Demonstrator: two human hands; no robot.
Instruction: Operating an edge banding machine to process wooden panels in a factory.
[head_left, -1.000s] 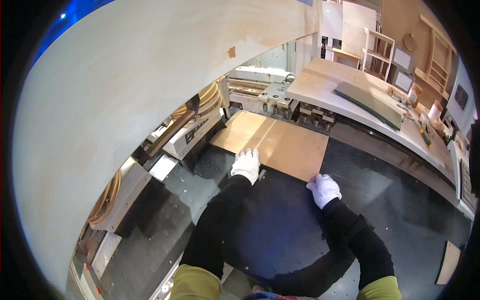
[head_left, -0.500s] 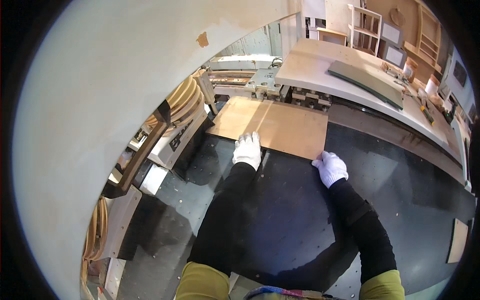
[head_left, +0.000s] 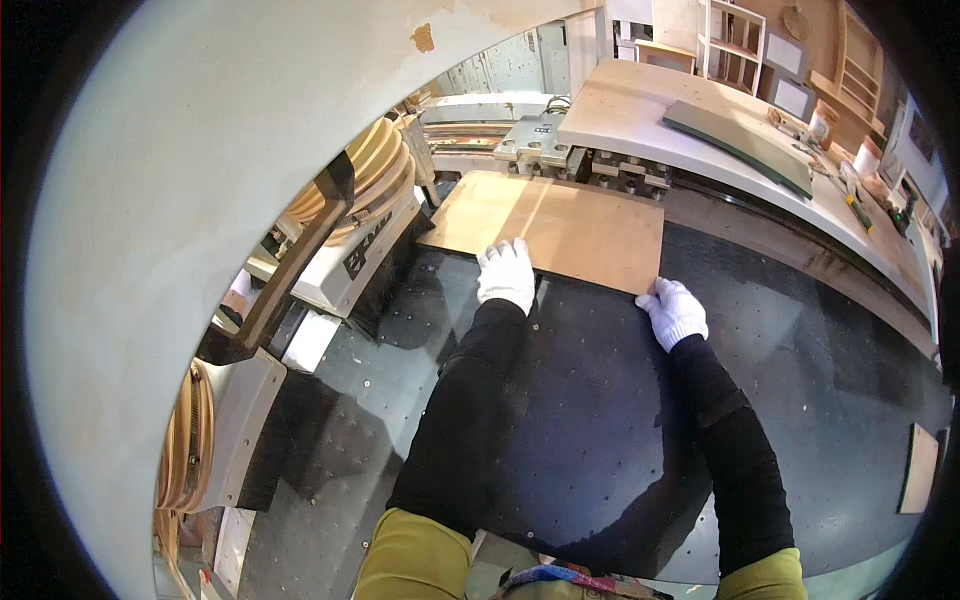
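Observation:
A flat rectangular plywood board [head_left: 560, 225] lies on a black perforated machine table [head_left: 600, 420]. My left hand [head_left: 506, 274], in a white glove, rests flat on the board's near edge. Gloved the same way, my right hand [head_left: 674, 310] presses against the board's near right corner. The board's far end reaches toward a grey metal machine head [head_left: 538, 140]. Both forearms wear black sleeves.
A large pale curved panel [head_left: 200, 180] fills the left side. Bent wooden pieces [head_left: 368, 170] are stacked at the left, beside the machine. Behind stands a long workbench [head_left: 720, 130] with a dark green slab. A small wood piece [head_left: 918, 468] lies at the table's right edge.
Board and both hands have moved further away from me across the black table, toward the machine head. My hands stay on the near edge and corner.

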